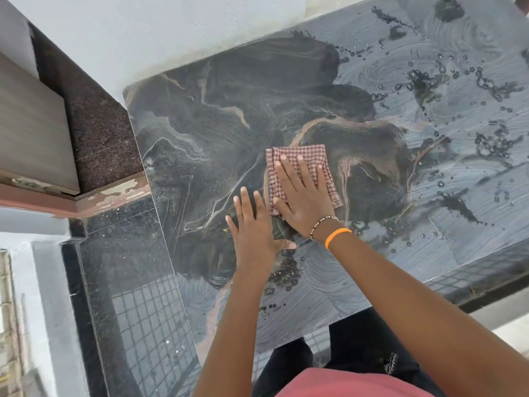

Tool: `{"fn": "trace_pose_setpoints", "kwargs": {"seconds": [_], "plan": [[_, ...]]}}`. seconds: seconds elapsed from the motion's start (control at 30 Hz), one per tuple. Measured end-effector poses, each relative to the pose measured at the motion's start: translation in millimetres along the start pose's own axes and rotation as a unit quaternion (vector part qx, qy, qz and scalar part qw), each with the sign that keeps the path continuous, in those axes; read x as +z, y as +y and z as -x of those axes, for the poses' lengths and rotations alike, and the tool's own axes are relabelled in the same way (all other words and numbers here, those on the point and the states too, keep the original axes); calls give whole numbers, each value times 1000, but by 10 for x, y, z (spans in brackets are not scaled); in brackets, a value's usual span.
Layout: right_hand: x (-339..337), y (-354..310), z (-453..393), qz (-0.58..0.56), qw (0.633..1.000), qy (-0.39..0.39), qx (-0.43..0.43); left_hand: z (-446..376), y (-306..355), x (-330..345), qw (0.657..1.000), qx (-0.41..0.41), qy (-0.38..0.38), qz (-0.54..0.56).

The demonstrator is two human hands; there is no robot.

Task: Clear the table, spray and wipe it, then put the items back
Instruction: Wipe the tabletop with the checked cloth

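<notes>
So we're mid-wipe — the right hand point(300, 196) lies flat with straight, spread fingers pressing the checked cloth point(303, 167) onto the table point(372, 282), nothing curled round it. The left hand point(252, 227) sits just beside it, palm down, fingers straight, holding nothing. Soapy swirls and droplets show further out past the cloth, so I'd guess the next move is pushing that way — keep the pressure even.
</notes>
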State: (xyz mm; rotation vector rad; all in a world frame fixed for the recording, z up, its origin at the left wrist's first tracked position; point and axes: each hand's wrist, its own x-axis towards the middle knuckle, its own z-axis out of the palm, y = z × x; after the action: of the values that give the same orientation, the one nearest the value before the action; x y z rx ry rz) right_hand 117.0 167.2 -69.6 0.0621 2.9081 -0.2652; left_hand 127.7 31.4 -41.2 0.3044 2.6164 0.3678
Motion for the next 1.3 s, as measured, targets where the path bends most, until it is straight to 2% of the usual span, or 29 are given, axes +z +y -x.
{"fn": "trace_pose_setpoints", "kwargs": {"seconds": [0.13,0.23,0.37,0.5,0.57,0.63,0.7,0.8,0.9,1.0,1.1,1.3], "plan": [[-106,267,-360,23,995,-9,-96,-100,334,-9,999,-38,17,24],[-199,673,-486,28,995,7,-94,-259,721,14,999,-10,40,31],[-408,1653,-631,10,1000,29,-8,-521,1184,66,999,11,21,43],[-580,2566,-591,-19,993,29,115,-729,1426,109,999,-21,6,50],[-557,2642,-416,-43,982,47,176,-769,1471,133,998,-39,5,50],[-460,2446,-217,-58,976,61,202,-787,1481,157,997,-49,12,53],[-387,2162,-94,-53,984,52,163,-803,1475,178,997,-57,16,59],[-353,1854,-218,-36,999,28,28,-807,1459,186,996,-59,21,61],[-409,1687,-672,-17,994,0,-107,-805,1492,170,996,-75,14,48],[-552,1713,-1217,16,984,-11,-176,-850,1600,113,993,-110,26,40],[-703,2040,-1646,19,987,6,-161,-1010,1746,24,992,-104,60,38],[-878,3004,-1817,-19,998,58,9,-1326,1889,-70,991,-123,39,26]]}}
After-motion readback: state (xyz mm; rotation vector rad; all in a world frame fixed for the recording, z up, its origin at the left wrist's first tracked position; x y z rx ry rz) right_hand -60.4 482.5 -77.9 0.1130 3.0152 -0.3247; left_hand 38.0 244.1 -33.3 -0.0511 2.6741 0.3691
